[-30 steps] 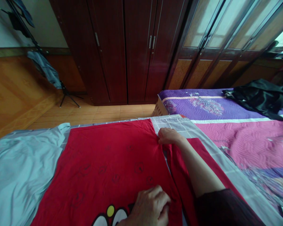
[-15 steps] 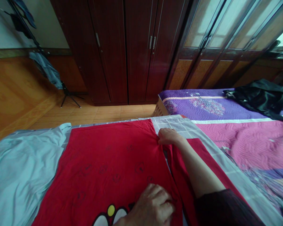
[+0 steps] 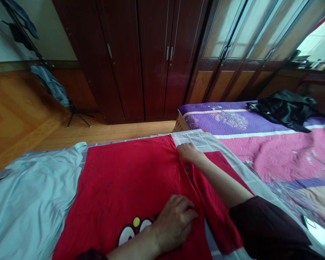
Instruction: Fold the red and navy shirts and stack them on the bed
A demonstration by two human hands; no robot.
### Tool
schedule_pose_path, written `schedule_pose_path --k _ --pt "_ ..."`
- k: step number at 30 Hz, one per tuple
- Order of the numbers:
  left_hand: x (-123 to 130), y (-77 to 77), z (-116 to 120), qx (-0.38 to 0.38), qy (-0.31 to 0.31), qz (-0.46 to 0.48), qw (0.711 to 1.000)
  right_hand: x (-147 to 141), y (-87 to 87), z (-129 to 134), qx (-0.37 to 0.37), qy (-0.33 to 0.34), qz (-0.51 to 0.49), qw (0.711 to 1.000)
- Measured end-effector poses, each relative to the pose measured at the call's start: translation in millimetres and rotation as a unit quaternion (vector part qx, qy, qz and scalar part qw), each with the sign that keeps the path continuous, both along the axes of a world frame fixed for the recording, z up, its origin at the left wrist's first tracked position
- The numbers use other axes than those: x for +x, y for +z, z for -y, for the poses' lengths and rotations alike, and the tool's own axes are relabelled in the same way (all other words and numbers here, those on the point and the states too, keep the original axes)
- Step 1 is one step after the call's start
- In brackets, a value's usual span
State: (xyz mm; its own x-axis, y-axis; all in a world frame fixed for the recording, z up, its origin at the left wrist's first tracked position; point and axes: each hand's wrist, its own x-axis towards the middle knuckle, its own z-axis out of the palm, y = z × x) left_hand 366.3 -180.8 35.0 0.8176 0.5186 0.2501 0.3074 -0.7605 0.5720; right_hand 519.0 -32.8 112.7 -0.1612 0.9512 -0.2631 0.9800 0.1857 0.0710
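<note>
Centrally: a red T-shirt (image 3: 130, 184) is laid flat on a checked sheet (image 3: 197, 139), printed cartoon eyes (image 3: 126, 234) showing.
Right hand (image 3: 189, 152): closed, the shirt's edge is pinched.
Left hand (image 3: 173, 224): closed, red cloth is gathered.
Around: a pale blue cloth (image 3: 29, 202) is spread leftward, a pink-and-purple quilt (image 3: 287, 155) rightward.

Left hand (image 3: 174, 224) curled, right hand (image 3: 188, 152) outstretched

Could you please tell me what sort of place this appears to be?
It looks like a bedroom in a home: there is a bed with a quilted purple and pink cover, a tall dark wooden wardrobe, and a clothes stand with garments hanging on it.
</note>
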Motion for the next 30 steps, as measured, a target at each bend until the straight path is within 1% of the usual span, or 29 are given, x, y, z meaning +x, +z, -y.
schedule_pose_path --k 2,3,5,7,9,12,14,16,18,19,21,24,27,30 --pt "-1 1.7 0 0.004 0.008 0.003 1.0 1 12.3 22 0.025 0.005 -0.002 1.0" --pt "-1 1.4 0 0.005 0.013 0.005 1.0 3 17.6 37 0.041 0.008 -0.006 0.999" --pt "0 -0.6 0 0.007 0.019 0.008 1.0 9 23.9 77 0.084 0.018 -0.033 0.996" --pt "1 -3.0 0 0.008 0.022 0.013 1.0 12 20.8 126 0.159 0.041 -0.095 0.982" --pt "2 -4.6 0 0.011 0.024 0.019 0.999 12 6.8 183 0.224 0.063 -0.15 0.961" --pt "2 -5.0 -1 0.016 0.017 0.026 0.999 3 -29.0 266 0.258 0.079 -0.166 0.948" --pt "1 -4.9 -2 0.023 0.012 0.028 0.999 -8 -54.5 310 0.261 0.074 -0.147 0.951" --pt "0 -5.4 -2 0.032 0.008 0.026 0.999 -19 -75.2 340 0.265 0.066 -0.131 0.953" --pt "0 -6.6 -2 0.038 0.002 0.025 0.999 -29 -88.2 357 0.278 0.042 -0.129 0.951" --pt "0 -7.3 -2 0.039 0.0 0.025 0.999 -32 -92.0 362 0.291 0.028 -0.14 0.946" --pt "-1 -8.8 -3 0.038 -0.004 0.025 0.999 -36 -95.1 366 0.328 0.017 -0.179 0.927" --pt "-2 -10.3 -3 0.045 -0.012 0.019 0.999 -38 -93.2 367 0.362 0.049 -0.23 0.902" --pt "-3 -10.4 -3 0.052 -0.014 0.017 0.998 -37 -89.9 368 0.346 0.089 -0.259 0.897" --pt "-4 -9.4 -1 0.049 -0.015 0.022 0.998 -39 -89.8 369 0.334 0.101 -0.278 0.895"
